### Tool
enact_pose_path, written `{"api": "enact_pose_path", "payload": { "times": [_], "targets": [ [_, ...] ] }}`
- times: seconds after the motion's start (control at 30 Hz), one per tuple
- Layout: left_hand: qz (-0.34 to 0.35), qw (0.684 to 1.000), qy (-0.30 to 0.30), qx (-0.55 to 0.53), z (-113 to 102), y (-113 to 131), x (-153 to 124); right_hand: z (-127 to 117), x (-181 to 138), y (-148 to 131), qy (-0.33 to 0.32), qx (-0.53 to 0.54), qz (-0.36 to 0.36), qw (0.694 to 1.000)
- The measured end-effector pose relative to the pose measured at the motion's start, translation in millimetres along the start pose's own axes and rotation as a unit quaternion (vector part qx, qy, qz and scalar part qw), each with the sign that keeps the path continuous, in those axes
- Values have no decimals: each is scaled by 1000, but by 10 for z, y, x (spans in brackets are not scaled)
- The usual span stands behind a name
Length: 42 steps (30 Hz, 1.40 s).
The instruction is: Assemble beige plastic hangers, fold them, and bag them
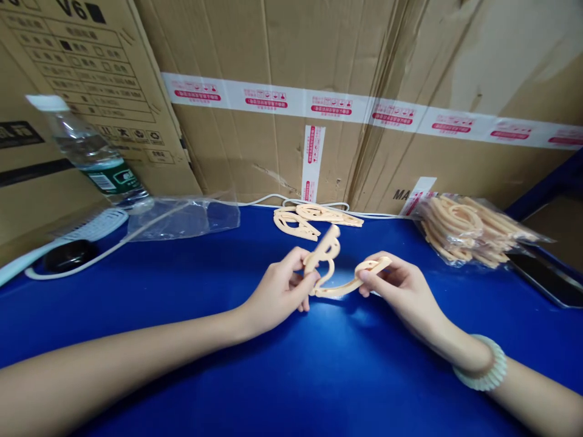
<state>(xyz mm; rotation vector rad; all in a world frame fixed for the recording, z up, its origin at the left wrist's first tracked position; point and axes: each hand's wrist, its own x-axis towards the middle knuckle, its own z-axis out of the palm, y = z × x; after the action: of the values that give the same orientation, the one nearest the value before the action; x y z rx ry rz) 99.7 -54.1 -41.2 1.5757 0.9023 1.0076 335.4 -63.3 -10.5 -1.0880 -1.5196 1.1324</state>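
Between my hands is a peach-coloured folding plastic clothes hanger [339, 291], held just above the blue table and partly unfolded. My left hand [282, 285] pinches one arm of it, which points upward near the joint. The other arm curves out to the right, where my right hand [401, 288] grips its end between thumb and fingers. Just beyond, two or so similar folded hangers [296, 224] lie on the table. My fingers hide parts of both held ends.
At right, a clear bag of more hangers [469, 227] lies beside a dark phone [546, 279]. A water bottle [100, 158], an empty plastic bag [191, 218], a black mouse-like object [70, 255] and a white cable [268, 197] are at left and back. Taped cardboard boxes [255, 48] stand behind.
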Motion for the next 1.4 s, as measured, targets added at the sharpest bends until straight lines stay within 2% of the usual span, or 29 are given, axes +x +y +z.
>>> {"api": "enact_pose_path", "payload": {
  "times": [0.17, 0.33, 0.47, 0.53, 0.63, 0.7, 0.77, 0.87, 1.0, 1.2, 1.4],
  "targets": [
    [-32, 988, 99, -114, -54, -56, 123, -87, 33, 83, 18, 27, 63, 998],
    [-26, 989, 103, -102, -85, -67, 126, -74, 16, 112, 77, 1, 30, 997],
    [-11, 990, 127, -65, -110, -53, 108, -68, 26, 117, 98, 88, 29, 991],
    [2, 995, 86, -43, -122, -17, 94, -61, 36, 133, 85, 131, 46, 987],
    [45, 998, -50, -18, -137, 57, 67, -40, 33, 160, 35, 130, 63, 989],
    [51, 991, -124, -29, -145, 91, 54, -24, 20, 161, 2, 80, 32, 996],
    [30, 986, -160, -37, -150, 95, 51, -10, 5, 142, -29, 10, -23, 999],
    [0, 984, -177, 9, -139, 62, 57, 9, -14, 95, -61, -57, -84, 993],
    [4, 981, -185, 67, -104, 20, 59, 41, -37, 55, -72, -83, -100, 989],
    [77, 959, -185, 201, -80, 52, 36, 49, -63, 50, -93, -118, -155, 976],
    [125, 922, -194, 312, -69, 95, 22, 4, -89, 28, -122, -214, -261, 934]
  ]
}}
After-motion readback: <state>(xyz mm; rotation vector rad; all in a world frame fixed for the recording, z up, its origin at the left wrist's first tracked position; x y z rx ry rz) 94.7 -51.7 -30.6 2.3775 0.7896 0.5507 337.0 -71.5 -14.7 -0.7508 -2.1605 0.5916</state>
